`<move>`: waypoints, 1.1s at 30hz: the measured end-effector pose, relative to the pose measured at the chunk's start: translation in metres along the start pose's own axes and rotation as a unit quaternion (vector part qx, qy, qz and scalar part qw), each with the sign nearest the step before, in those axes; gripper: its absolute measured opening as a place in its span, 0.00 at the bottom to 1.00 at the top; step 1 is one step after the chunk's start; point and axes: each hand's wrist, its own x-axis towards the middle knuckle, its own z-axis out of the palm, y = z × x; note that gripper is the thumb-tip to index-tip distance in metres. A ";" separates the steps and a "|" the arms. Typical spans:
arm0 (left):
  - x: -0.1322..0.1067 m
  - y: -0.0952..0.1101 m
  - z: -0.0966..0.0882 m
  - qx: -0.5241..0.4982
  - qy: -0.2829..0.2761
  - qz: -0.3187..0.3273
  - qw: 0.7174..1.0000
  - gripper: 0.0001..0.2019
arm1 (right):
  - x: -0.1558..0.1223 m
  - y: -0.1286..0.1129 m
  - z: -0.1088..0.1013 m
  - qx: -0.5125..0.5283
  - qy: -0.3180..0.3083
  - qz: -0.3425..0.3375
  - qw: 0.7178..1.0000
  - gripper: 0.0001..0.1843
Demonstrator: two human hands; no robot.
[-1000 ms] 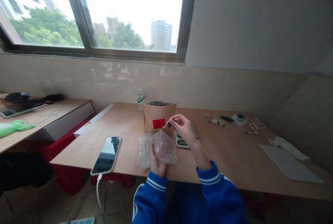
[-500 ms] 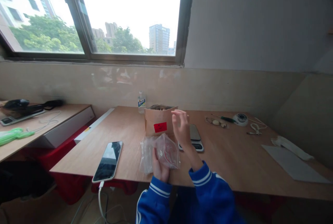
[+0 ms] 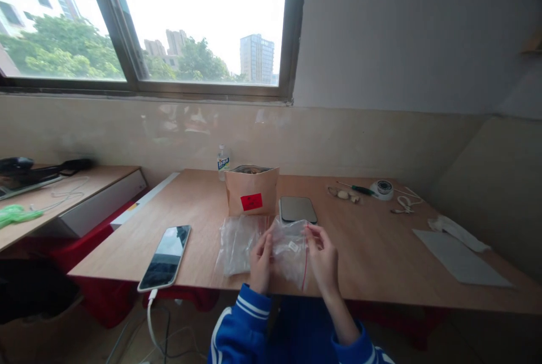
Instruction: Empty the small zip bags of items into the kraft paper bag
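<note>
Plastic bag (image 3: 291,251) was pinched by left hand (image 3: 260,259) and right hand (image 3: 324,257) over worktop (image 3: 372,251); contents probably small, unclear.

hands: 2, left hand (image 3: 260,259) + right hand (image 3: 324,257), both on 1 clear zip bag (image 3: 292,251)
spare clear bags: 1 stack (image 3: 237,242) on table, count w/in stack can't tell
brown paper bag (image 3: 252,190): 1, w/ 1 red label (image 3: 251,202)
scale (image 3: 297,209): 1
phone (image 3: 165,257): 1, w/ 1 white cable (image 3: 150,319)
water bottle (image 3: 223,162): 1
screwdriver (image 3: 354,188): 1
white round device (image 3: 382,189): 1
tables: 2, main table (image 3: 372,251) + side table (image 3: 84,189)
grey sheet (image 3: 459,258): 1
window (image 3: 178,20): 1, 2 panes
</note>
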 end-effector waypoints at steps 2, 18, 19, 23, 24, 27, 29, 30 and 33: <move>-0.011 -0.002 0.010 0.078 -0.038 0.002 0.996 0.19 | 0.002 -0.003 -0.010 -0.001 0.052 0.014 0.999 0.22; -0.020 0.047 0.002 0.350 0.049 0.054 0.934 0.18 | 0.084 0.061 -0.028 -0.183 0.027 -0.040 0.982 0.24; -0.017 0.056 -0.007 0.357 0.066 0.048 0.931 0.21 | 0.105 0.070 -0.033 -0.232 0.051 -0.074 0.969 0.23; -0.007 0.073 -0.040 0.418 0.166 0.055 0.892 0.32 | 0.181 0.110 -0.049 -0.396 0.017 -0.130 0.909 0.28; -0.006 0.073 -0.046 0.438 0.182 0.063 0.878 0.34 | 0.195 0.120 -0.052 -0.432 0.004 -0.118 0.894 0.31; -0.005 0.069 -0.052 0.498 0.193 0.107 0.838 0.38 | 0.221 0.146 -0.054 -0.520 -0.033 -0.087 0.849 0.31; -0.006 0.068 -0.052 0.550 0.191 0.154 0.799 0.35 | 0.228 0.158 -0.055 -0.561 -0.047 -0.076 0.823 0.25; -0.007 0.069 -0.052 0.579 0.184 0.172 0.775 0.32 | 0.229 0.162 -0.055 -0.576 -0.050 -0.073 0.812 0.24; -0.011 0.074 -0.051 0.646 0.142 0.182 0.728 0.24 | 0.232 0.164 -0.054 -0.607 -0.044 -0.082 0.789 0.23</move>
